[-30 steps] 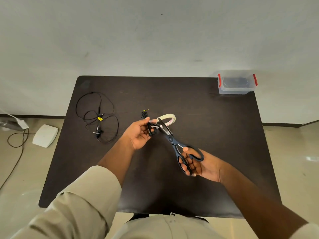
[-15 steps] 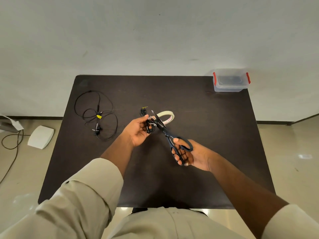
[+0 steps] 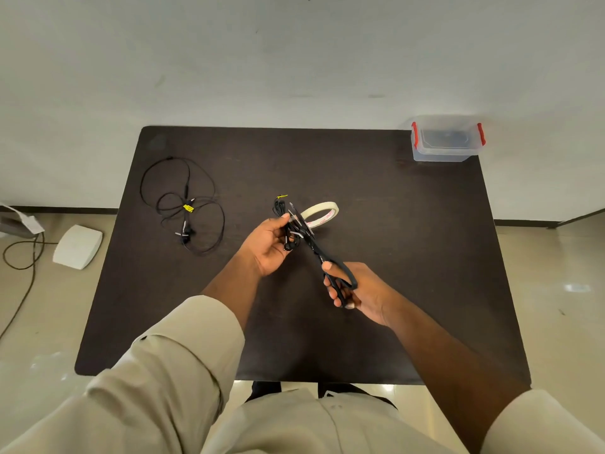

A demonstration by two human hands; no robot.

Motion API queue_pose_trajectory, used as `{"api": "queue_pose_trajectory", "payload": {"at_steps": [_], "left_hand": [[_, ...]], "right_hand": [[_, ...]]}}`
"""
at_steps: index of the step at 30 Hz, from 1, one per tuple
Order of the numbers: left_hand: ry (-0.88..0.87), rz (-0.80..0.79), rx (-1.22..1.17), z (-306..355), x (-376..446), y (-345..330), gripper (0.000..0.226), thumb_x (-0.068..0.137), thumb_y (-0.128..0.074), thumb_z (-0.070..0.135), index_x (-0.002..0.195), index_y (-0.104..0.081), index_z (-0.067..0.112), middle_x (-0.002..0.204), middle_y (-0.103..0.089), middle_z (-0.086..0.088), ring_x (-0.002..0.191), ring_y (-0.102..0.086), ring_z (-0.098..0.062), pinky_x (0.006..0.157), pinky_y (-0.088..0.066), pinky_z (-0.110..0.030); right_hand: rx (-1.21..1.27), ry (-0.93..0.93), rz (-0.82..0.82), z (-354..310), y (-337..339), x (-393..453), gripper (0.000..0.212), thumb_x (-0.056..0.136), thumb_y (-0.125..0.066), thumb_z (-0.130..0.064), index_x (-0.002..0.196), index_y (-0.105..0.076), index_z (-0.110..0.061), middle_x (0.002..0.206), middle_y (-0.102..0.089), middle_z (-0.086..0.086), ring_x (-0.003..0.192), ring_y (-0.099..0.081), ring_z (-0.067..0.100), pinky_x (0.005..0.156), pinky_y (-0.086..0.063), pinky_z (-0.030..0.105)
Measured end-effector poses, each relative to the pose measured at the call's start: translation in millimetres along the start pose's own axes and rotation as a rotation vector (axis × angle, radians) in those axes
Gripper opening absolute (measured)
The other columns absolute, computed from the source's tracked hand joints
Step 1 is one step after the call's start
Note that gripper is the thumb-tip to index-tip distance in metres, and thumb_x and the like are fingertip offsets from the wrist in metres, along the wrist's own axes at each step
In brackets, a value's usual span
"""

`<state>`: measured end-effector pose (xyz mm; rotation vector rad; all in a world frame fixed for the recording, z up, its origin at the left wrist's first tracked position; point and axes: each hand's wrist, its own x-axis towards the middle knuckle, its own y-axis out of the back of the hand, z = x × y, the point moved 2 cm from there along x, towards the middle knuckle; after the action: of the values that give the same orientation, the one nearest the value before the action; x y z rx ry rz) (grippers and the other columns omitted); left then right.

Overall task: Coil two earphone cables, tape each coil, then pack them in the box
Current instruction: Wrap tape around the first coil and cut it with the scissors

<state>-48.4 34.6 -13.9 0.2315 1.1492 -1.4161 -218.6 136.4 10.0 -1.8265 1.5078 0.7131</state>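
**Scissors drawn in close to the held earphone coil**

Compared with a second ago, the right hand has come up and inward, so the black-handled scissors it grips by the loops now stand steeper. Their blades, which were parted earlier, look nearly together at the coil, though the tips are too small to judge. The left hand has kept its place over the middle of the dark rectangular surface, fingers and thumb pinching the coiled black earphone cable, whose yellow-tagged end sticks up above the thumb. The cream roll of masking tape still lies just behind the coil, partly hidden by the blades.

The second black earphone cable, loose and uncoiled with a yellow tag at its middle, lies unmoved on the left part of the surface, well apart from both hands. The clear plastic box with red clips sits lidded at the far right corner. On the floor to the left lie a white flat device and a dark cord.
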Motion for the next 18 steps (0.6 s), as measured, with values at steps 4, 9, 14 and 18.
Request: {"api": "queue_pose_trajectory", "payload": {"at_steps": [4, 9, 14, 18], "left_hand": [[-0.011, -0.009, 0.007, -2, 0, -3, 0.008, 0.097, -0.052, 0.011, 0.103, -0.056, 0.01, 0.095, -0.068, -0.009, 0.062, -0.068, -0.013, 0.049, -0.052, -0.022], [-0.009, -0.008, 0.024, -1, 1, -8, 0.024, 0.097, -0.051, 0.012, 0.121, -0.05, 0.008, 0.108, -0.064, -0.01, 0.061, -0.067, -0.011, 0.047, -0.049, -0.02], [0.005, 0.011, 0.047, -3, 2, -8, 0.024, 0.098, -0.05, 0.013, 0.122, -0.046, 0.01, 0.116, -0.061, -0.012, 0.072, -0.063, -0.014, 0.046, -0.049, -0.02], [0.022, 0.01, 0.045, -6, 4, -6, 0.04, 0.098, -0.05, 0.014, 0.136, -0.043, 0.004, 0.11, -0.063, -0.01, 0.062, -0.066, -0.011, 0.046, -0.049, -0.02]], "right_hand": [[-0.03, 0.014, 0.024, 2, 1, 0, 0.035, 0.085, -0.066, -0.046, 0.083, -0.065, -0.011, 0.069, -0.06, 0.005, 0.058, -0.055, 0.015, 0.048, -0.044, 0.021], [-0.105, 0.034, 0.055, 3, 2, 1, 0.032, 0.086, -0.064, -0.048, 0.08, -0.064, -0.016, 0.068, -0.061, 0.002, 0.059, -0.054, 0.015, 0.054, -0.038, 0.024], [-0.158, 0.045, 0.065, 6, 3, 6, 0.031, 0.085, -0.065, -0.046, 0.075, -0.064, -0.017, 0.063, -0.061, 0.0, 0.054, -0.054, 0.011, 0.054, -0.042, 0.022], [-0.129, 0.07, 0.077, 12, 2, 12, 0.032, 0.084, -0.07, -0.04, 0.073, -0.064, -0.011, 0.059, -0.057, 0.001, 0.049, -0.051, 0.008, 0.051, -0.047, 0.021]]}}
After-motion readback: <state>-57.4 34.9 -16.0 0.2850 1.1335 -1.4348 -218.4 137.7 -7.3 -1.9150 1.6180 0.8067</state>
